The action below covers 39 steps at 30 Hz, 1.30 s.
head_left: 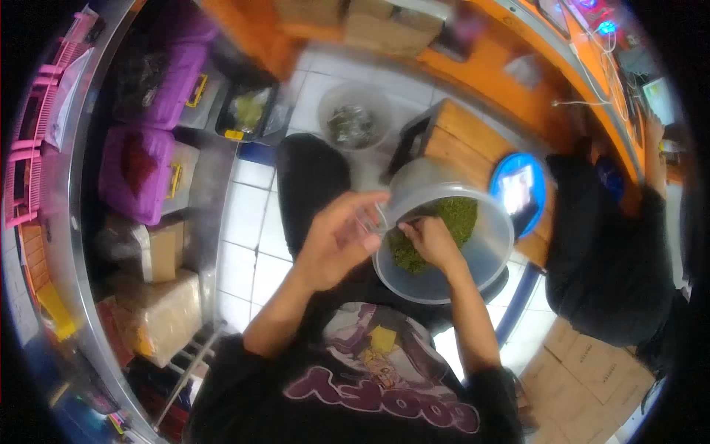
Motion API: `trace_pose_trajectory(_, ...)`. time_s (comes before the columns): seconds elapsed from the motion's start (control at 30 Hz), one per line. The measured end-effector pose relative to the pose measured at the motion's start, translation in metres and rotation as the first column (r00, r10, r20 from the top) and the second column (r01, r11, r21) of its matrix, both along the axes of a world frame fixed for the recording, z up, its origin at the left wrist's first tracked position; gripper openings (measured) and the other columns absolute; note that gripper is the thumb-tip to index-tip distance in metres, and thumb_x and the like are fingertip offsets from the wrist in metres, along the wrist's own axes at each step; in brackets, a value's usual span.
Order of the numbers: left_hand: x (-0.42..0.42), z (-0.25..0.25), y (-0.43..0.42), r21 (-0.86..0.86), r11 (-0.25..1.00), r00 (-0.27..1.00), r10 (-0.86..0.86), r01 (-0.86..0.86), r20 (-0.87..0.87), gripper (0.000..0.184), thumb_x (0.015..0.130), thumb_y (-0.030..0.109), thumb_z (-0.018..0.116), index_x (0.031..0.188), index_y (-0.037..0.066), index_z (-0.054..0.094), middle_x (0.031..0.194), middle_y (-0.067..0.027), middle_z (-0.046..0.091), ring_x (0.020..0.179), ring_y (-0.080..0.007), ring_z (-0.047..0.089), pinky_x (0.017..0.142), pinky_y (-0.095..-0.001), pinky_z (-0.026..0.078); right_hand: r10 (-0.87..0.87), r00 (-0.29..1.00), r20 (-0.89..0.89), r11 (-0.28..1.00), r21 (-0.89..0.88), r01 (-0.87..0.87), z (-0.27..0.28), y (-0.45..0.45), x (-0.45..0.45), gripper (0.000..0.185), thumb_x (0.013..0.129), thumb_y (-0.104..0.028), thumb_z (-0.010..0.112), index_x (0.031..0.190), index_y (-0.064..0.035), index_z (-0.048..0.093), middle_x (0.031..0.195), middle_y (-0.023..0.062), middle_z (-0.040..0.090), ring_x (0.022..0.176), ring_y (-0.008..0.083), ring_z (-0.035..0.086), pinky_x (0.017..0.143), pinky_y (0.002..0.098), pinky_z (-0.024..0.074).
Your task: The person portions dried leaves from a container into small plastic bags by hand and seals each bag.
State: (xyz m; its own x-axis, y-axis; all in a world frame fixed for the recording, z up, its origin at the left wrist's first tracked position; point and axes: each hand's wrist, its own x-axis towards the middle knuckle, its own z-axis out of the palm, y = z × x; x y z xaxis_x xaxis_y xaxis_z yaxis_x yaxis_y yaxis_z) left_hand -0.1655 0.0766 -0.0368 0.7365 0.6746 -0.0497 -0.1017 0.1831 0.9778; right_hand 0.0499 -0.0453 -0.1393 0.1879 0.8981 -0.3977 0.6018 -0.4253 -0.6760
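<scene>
A large translucent plastic tub (pixel 492 270) leans tilted over my lap, with finely chopped green, herb-like material (pixel 460 217) inside it. My left hand (pixel 329 240) is closed around a small clear plastic container (pixel 372 220), held beside the tub's left rim. My right hand (pixel 435 240) reaches into the tub above the green material. Its fingers are pinched together close to the small container; what lies between them is too small to make out.
A bucket (pixel 355 122) with clear wrapped pieces stands on the tiled floor ahead. Right of the tub, a blue round tray (pixel 534 222) holding a lit screen rests on a wooden bench (pixel 466 137). Another person in black (pixel 599 266) sits at right. Purple bins (pixel 140 185) line the left shelf.
</scene>
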Motion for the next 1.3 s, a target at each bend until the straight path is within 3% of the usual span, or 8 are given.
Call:
trace_pose_trajectory(0.23, 0.007, 0.000, -0.002, -0.043, 0.999, 1.000, -0.012, 0.011, -0.007, 0.061, 0.089, 0.036, 0.066, 0.135, -0.001, 0.054, 0.100, -0.0031, 0.051, 0.090, -0.0117, 0.047, 0.082, -0.0267, 0.036, -0.157, 0.987, -0.027, 0.970, -0.192, 0.149, -0.003, -0.021, 0.021, 0.038, 0.092, -0.032, 0.067, 0.091, 0.0049, 0.073, 0.075, 0.0219, 0.069, 0.070, 0.0381, 0.067, 0.071, 0.0435, 0.0522)
trace_pose_trajectory(0.3, 0.010, 0.001, 0.000, -0.023, 0.999, 0.999, -0.043, 0.042, -0.021, 0.061, 0.088, 0.035, 0.067, 0.136, -0.001, 0.053, 0.100, -0.0030, 0.051, 0.090, -0.0114, 0.047, 0.081, -0.0259, 0.036, -0.403, 0.859, -0.315, 0.909, -0.247, 0.336, 0.002, -0.031, 0.020, 0.039, 0.099, -0.034, 0.062, 0.092, 0.0028, 0.073, 0.063, 0.0060, 0.062, 0.054, 0.0084, 0.050, 0.050, 0.0257, 0.0401)
trace_pose_trajectory(0.5, 0.012, -0.001, -0.003, -0.012, 0.991, 0.979, -0.135, 0.135, -0.155, 0.061, 0.083, 0.023, 0.074, 0.136, 0.000, 0.054, 0.099, -0.0032, 0.052, 0.088, -0.0114, 0.049, 0.078, -0.0242, 0.039, -0.631, 0.602, -0.490, 0.755, -0.207, 0.622, 0.050, -0.062, 0.025, 0.034, 0.097, -0.032, 0.064, 0.099, 0.0003, 0.074, 0.075, 0.0062, 0.070, 0.052, 0.0044, 0.052, 0.046, 0.0196, 0.0374)
trace_pose_trajectory(0.63, 0.027, 0.002, -0.020, 0.405, 0.878, 0.943, -0.131, 0.254, -0.306, 0.067, 0.077, 0.027, 0.080, 0.133, -0.001, 0.055, 0.099, -0.0097, 0.058, 0.086, -0.0200, 0.057, 0.076, -0.0315, 0.046, -0.703, 0.438, -0.560, 0.613, -0.165, 0.772, 0.084, -0.085, 0.019, 0.033, 0.099, -0.029, 0.063, 0.104, 0.0026, 0.071, 0.080, 0.0092, 0.071, 0.051, 0.0049, 0.051, 0.045, 0.0193, 0.0376)
trace_pose_trajectory(0.73, 0.040, -0.002, -0.039, 0.749, 0.586, 0.934, -0.037, 0.308, -0.355, 0.071, 0.072, 0.033, 0.083, 0.128, -0.002, 0.058, 0.100, -0.0144, 0.061, 0.088, -0.0309, 0.060, 0.079, -0.0404, 0.048, -0.704, 0.360, -0.612, 0.516, -0.093, 0.851, 0.100, -0.100, 0.014, 0.032, 0.100, -0.025, 0.060, 0.106, 0.0048, 0.068, 0.084, 0.0133, 0.072, 0.050, 0.0064, 0.052, 0.044, 0.0187, 0.0367)
trace_pose_trajectory(1.1, 0.091, -0.038, -0.074, 0.826, 0.522, 0.977, -0.079, 0.212, -0.200, 0.065, 0.081, 0.038, 0.077, 0.126, -0.003, 0.057, 0.096, -0.0130, 0.063, 0.085, -0.0304, 0.061, 0.077, -0.0385, 0.049, -0.565, 0.505, -0.652, 0.639, 0.041, 0.768, 0.137, -0.119, 0.000, 0.015, 0.091, -0.009, 0.071, 0.099, 0.0025, 0.071, 0.107, 0.0197, 0.072, 0.053, 0.0094, 0.060, 0.045, 0.0193, 0.0443)
trace_pose_trajectory(1.23, 0.087, -0.057, -0.081, 0.706, 0.707, 0.997, -0.073, 0.042, 0.014, 0.065, 0.086, 0.041, 0.073, 0.128, -0.004, 0.053, 0.103, -0.0164, 0.064, 0.092, -0.0337, 0.063, 0.081, -0.0393, 0.050, -0.451, 0.418, -0.789, 0.379, 0.254, 0.890, 0.138, -0.145, 0.028, 0.014, 0.090, -0.009, 0.070, 0.100, 0.0005, 0.068, 0.103, 0.0244, 0.071, 0.051, 0.0112, 0.061, 0.045, 0.0214, 0.0477)
trace_pose_trajectory(1.3, 0.084, -0.055, -0.084, 0.631, 0.773, 0.996, -0.089, 0.066, 0.005, 0.065, 0.088, 0.041, 0.071, 0.130, -0.005, 0.051, 0.105, -0.0177, 0.064, 0.094, -0.0347, 0.063, 0.083, -0.0400, 0.050, -0.590, 0.477, -0.651, 0.457, 0.217, 0.863, 0.143, -0.142, 0.035, 0.018, 0.090, -0.012, 0.071, 0.103, 0.0009, 0.069, 0.102, 0.0222, 0.072, 0.056, 0.0115, 0.062, 0.051, 0.0214, 0.0490)
